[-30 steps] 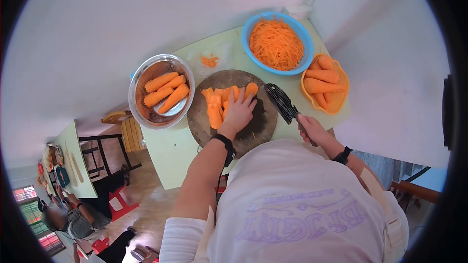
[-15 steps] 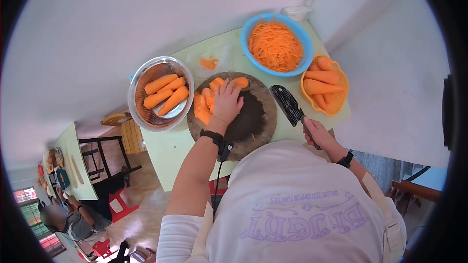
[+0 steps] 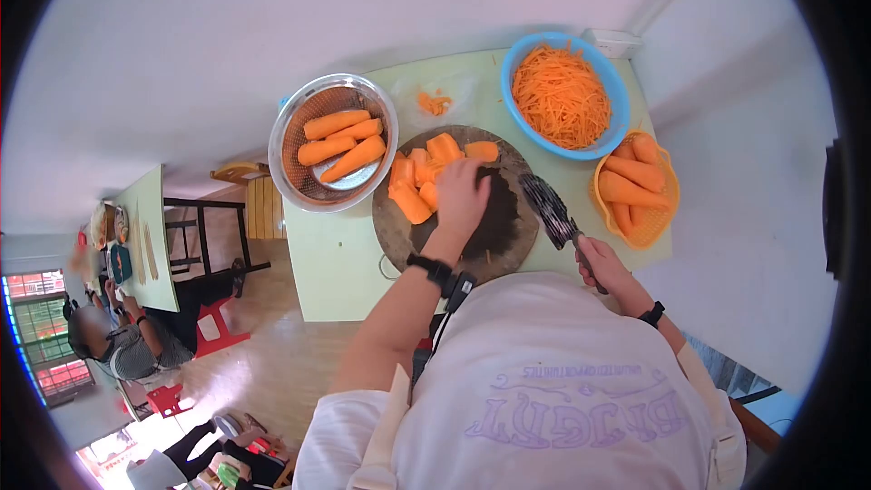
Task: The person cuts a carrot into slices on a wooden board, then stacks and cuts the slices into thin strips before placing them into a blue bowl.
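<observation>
My right hand (image 3: 603,265) grips the dark handle of a kitchen knife (image 3: 549,209), whose broad, black-patterned blade points up and left beside the board. Over the round wooden cutting board (image 3: 508,254) is my left hand (image 3: 464,195), its thumb apart from bent fingers at the edge of the cut carrot chunks (image 3: 410,203). These thick chunks lie bunched on the board's left and upper part. One more chunk (image 3: 482,151) lies beyond my fingertips, near the board's far edge.
Left of the board, a metal colander (image 3: 281,159) holds several whole carrots. Behind to the right are a blue basin (image 3: 620,91) of shredded carrot (image 3: 561,95) and a yellow basket (image 3: 670,191) of carrots. Orange scraps (image 3: 434,103) lie on plastic. People are at the far left.
My left hand has drawn back from lying across the carrot chunks to their right edge, uncovering more of them. The right hand keeps the knife. The whole view has shifted.
</observation>
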### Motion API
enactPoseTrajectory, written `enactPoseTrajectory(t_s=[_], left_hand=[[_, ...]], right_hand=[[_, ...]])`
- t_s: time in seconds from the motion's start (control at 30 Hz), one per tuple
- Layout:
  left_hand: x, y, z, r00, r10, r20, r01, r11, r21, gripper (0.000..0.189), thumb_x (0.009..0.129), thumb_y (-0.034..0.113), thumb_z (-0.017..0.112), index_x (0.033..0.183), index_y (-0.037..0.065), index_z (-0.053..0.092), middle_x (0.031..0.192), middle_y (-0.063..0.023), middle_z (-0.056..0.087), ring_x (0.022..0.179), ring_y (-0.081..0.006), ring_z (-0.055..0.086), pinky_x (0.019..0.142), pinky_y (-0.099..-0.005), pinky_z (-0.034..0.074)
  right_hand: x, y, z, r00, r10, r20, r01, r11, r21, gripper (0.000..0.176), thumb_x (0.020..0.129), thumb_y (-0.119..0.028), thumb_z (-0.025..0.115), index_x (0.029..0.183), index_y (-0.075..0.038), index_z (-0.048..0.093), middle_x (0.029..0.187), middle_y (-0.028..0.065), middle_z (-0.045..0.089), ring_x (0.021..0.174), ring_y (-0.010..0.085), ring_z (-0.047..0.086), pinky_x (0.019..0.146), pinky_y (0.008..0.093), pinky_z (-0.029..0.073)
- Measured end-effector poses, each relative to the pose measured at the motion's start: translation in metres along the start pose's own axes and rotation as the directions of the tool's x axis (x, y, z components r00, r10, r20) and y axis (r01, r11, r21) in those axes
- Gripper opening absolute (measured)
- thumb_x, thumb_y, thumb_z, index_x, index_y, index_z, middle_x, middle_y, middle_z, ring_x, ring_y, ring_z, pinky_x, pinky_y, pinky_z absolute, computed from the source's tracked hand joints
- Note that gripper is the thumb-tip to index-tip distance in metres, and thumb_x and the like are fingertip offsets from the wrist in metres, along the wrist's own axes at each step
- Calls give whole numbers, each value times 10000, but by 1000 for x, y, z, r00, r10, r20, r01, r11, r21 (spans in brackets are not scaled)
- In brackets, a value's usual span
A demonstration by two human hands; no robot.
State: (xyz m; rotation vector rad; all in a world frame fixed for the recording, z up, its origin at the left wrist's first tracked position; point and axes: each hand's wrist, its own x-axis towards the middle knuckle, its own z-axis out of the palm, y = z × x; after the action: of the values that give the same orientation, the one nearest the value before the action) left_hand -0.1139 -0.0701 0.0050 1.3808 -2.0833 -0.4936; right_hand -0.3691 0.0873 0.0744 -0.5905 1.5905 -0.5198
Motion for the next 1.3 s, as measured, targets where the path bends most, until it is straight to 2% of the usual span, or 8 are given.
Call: enactPoseTrajectory(t_s=[0.07, 0.17, 0.27, 0.47, 0.7, 0.87, 1.2, 1.3], left_hand=[[-28, -8, -9, 942, -250, -224, 248, 968, -37, 389, 765, 153, 733, 1114, 55, 592, 1058, -134, 602, 989, -349, 573, 857, -442, 455], [-61, -38, -9, 693, -544, -472, 599, 800, -43, 462, 764, 213, 764, 1134, 12, 574, 1071, -174, 588, 982, -340, 583, 848, -418, 484], [-66, -58, -12, 571, -722, -391, 758, 646, -88, 480, 767, 251, 783, 1125, 0, 585, 1029, -144, 627, 932, -297, 620, 816, -397, 508], [-67, -82, -18, 514, -824, -241, 809, 558, -183, 481, 746, 266, 802, 1094, -7, 612, 887, -99, 680, 815, -236, 657, 770, -363, 529], [-79, -77, -29, 576, -786, -225, 787, 608, -110, 468, 744, 248, 804, 1077, -11, 602, 888, -90, 674, 787, -209, 655, 739, -328, 532], [-91, -98, -28, 514, -850, -115, 747, 509, -428, 423, 771, 152, 787, 1088, -37, 581, 885, -66, 657, 811, -160, 629, 745, -301, 525], [-96, -119, -38, 604, -791, 100, 709, 476, -520, 375, 821, 76, 736, 1130, -49, 566, 998, -93, 656, 834, -147, 632, 743, -280, 527], [-101, -136, -25, 623, -776, 95, 559, 358, -748, 350, 824, 73, 736, 1110, -50, 577, 987, -88, 654, 821, -144, 628, 717, -271, 524]], right_hand=[[2, -7, -10, 996, 8, 85, 3, 992, -129, 462, 1012, -473, 446, 824, -55, 503, 596, -5, 443, 447, 88, 416, 415, 249, 347], [9, -15, -23, 992, -10, 130, 40, 972, -232, 457, 1006, -462, 471, 829, -43, 517, 590, -3, 454, 455, 89, 429, 425, 263, 352], [18, -19, -35, 985, -51, 164, 107, 928, -357, 451, 999, -452, 493, 847, -30, 535, 581, 1, 464, 455, 95, 439, 432, 273, 359], [31, -18, -43, 973, -87, 213, 165, 908, -385, 469, 990, -464, 505, 856, -18, 554, 573, 9, 470, 451, 105, 443, 437, 273, 373], [24, -9, -30, 989, -65, 133, 111, 920, -376, 461, 992, -460, 501, 858, -22, 555, 571, 7, 459, 448, 100, 436, 436, 269, 378], [17, 5, -13, 988, -131, 80, 151, 932, -331, 448, 995, -452, 497, 849, -30, 537, 574, 8, 452, 438, 99, 419, 428, 270, 372], [10, 27, 23, 983, -178, -38, 161, 950, -268, 456, 1005, -456, 469, 824, -39, 503, 564, -3, 433, 426, 95, 410, 410, 265, 350], [8, 27, 29, 983, -170, -68, 148, 957, -250, 457, 1004, -460, 467, 820, -43, 497, 556, -2, 429, 419, 97, 404, 405, 263, 349]])
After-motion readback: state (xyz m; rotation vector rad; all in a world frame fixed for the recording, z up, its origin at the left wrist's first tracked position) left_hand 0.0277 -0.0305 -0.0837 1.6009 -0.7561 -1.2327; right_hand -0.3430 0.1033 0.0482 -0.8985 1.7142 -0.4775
